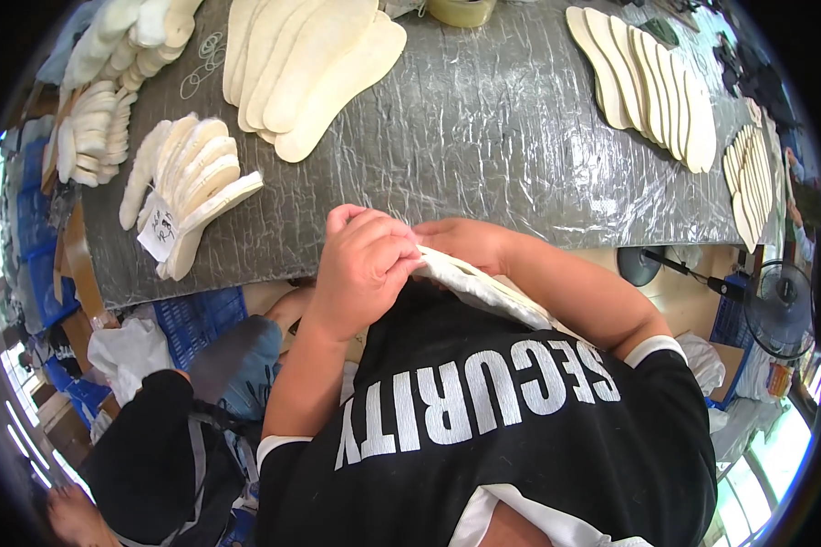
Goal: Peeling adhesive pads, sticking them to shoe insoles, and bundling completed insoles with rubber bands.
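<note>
Insoles (470, 287), fleece-faced and cream-edged, slanted from the pinched fingertips of the left hand (367, 264) back toward the wearer's black shirt (538, 474), just off the near edge of the table (493, 137). From my remote station I saw that hand's thumb and fingers drawn narrow on the insoles' end; the right hand (470, 242) lay close against the same end, but its fingers were partly hidden, so I could not tell its grip. I judged this handful unfinished, since it was not yet laid down. Left of the fingers, a fanned fleece bundle (201, 159) bore a paper tag (158, 230) and looked done to me. Beyond them a larger insole stack (310, 68) and, farther right, a fanned row (643, 87) lay untouched; whether those needed work, I could not tell.
</note>
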`<state>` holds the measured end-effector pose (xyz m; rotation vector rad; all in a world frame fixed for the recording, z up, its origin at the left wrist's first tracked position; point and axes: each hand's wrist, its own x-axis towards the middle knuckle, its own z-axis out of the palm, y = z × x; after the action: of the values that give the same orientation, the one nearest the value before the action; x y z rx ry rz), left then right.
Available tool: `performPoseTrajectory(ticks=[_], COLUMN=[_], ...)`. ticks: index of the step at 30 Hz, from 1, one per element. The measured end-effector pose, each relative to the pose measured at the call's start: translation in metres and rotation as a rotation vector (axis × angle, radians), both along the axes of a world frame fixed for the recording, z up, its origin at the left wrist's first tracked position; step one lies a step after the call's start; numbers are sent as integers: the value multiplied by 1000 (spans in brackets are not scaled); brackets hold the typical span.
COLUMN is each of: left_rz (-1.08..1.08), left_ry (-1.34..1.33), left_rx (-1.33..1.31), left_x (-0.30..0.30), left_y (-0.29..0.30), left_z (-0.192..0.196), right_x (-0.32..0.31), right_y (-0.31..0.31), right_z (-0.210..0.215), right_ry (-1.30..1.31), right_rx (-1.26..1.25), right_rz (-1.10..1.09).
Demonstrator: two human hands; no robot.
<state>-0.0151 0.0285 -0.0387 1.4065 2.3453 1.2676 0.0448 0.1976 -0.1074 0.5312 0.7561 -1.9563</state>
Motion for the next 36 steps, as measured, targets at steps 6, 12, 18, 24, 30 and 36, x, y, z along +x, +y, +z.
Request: performPoseTrajectory(ticks=[6, 12, 18, 24, 30, 36], left_rz=[122, 87, 125, -271, -1704, -2234], left_ry=[-40, 48, -162, -14, -501, -595], left_rx=[-147, -144, -125, -7, 201, 107], left_x=[0, 6, 27, 32, 30, 74], left_y=[-24, -5, 22, 96, 150, 186], left_z=[3, -2, -3, 33, 165, 179], right_x=[-6, 13, 55, 140, 226, 250], right_y=[44, 26, 47, 78, 69, 35], right_z=[49, 55, 58, 64, 72, 51], right_ry=[1042, 1158, 1241, 967, 397, 232], right_rx=[578, 1193, 1370, 1566, 1764, 1829], right_rz=[389, 577, 293, 54, -154, -275])
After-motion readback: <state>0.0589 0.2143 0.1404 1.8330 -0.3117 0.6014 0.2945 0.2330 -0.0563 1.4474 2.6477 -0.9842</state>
